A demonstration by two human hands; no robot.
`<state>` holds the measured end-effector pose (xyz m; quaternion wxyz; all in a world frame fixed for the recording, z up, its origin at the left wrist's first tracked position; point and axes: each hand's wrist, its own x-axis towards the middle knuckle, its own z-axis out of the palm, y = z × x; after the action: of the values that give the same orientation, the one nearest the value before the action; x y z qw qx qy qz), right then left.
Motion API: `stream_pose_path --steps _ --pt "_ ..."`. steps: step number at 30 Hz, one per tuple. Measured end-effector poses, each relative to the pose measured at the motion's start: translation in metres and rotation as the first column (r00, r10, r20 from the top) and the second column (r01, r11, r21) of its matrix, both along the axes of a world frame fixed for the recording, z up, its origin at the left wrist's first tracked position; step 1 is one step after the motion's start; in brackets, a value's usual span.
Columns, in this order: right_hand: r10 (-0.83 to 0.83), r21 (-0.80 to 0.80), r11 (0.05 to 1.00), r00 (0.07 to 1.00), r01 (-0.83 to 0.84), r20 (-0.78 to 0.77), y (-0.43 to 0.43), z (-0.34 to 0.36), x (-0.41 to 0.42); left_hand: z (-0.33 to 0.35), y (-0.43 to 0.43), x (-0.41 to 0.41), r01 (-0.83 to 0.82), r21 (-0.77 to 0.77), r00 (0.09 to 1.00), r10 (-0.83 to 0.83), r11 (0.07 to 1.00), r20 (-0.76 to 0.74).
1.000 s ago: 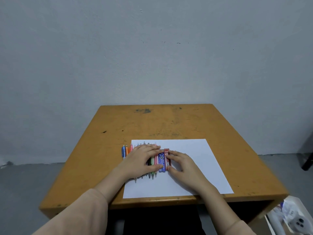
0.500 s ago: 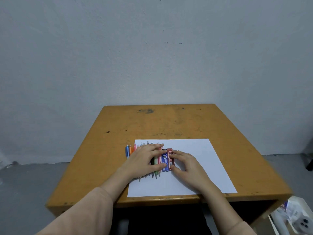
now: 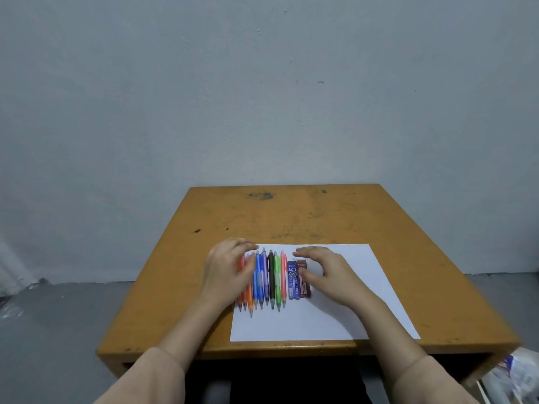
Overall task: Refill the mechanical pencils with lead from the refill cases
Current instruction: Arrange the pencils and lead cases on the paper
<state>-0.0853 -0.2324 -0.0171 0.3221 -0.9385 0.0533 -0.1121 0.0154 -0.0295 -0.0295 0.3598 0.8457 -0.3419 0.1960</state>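
Several coloured mechanical pencils (image 3: pixel 267 279) lie side by side, tips toward me, on the left part of a white sheet of paper (image 3: pixel 350 310). Right of them lie a blue lead refill case (image 3: pixel 292 279) and a dark red refill case (image 3: pixel 303 277). My left hand (image 3: pixel 226 272) hovers over the leftmost orange and red pencils and hides part of them, fingers loosely bent, holding nothing. My right hand (image 3: pixel 329 272) is just right of the red case, fingers arched over it and thumb near its side, gripping nothing.
The paper lies on a small worn yellow-brown wooden desk (image 3: pixel 320 217) set against a grey wall. A white plastic bag (image 3: pixel 516 374) sits on the floor at the lower right. Grey floor lies on both sides of the desk.
Both hands have lifted off the pencils and cases and spread apart, left hand to the left and right hand to the right, uncovering the row. The camera view has shifted slightly.
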Motion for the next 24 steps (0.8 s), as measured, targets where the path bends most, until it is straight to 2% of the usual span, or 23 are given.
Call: stream_pose_path --steps 4,7,11,16,24 --pt "0.009 0.018 1.000 0.998 -0.007 -0.065 -0.002 0.006 0.016 -0.005 0.021 0.006 -0.226 0.065 0.957 0.235 0.972 -0.172" --pt "0.019 0.035 0.999 0.995 -0.015 -0.094 -0.003 0.005 0.028 -0.017 0.034 0.012 -0.302 0.140 0.913 0.328 0.943 -0.242" --pt "0.020 0.042 0.999 0.992 -0.014 -0.127 -0.004 0.002 0.042 -0.029 0.039 0.019 -0.308 0.261 0.874 0.381 0.915 -0.302" --pt "0.030 0.049 0.999 0.984 -0.022 -0.177 -0.005 -0.003 0.057 -0.029 0.038 0.018 -0.253 0.356 0.901 0.353 0.900 -0.253" --pt "0.062 -0.018 0.998 0.970 -0.068 -0.234 -0.007 -0.009 0.065 -0.027 0.037 0.016 -0.244 0.380 0.908 0.348 0.892 -0.234"
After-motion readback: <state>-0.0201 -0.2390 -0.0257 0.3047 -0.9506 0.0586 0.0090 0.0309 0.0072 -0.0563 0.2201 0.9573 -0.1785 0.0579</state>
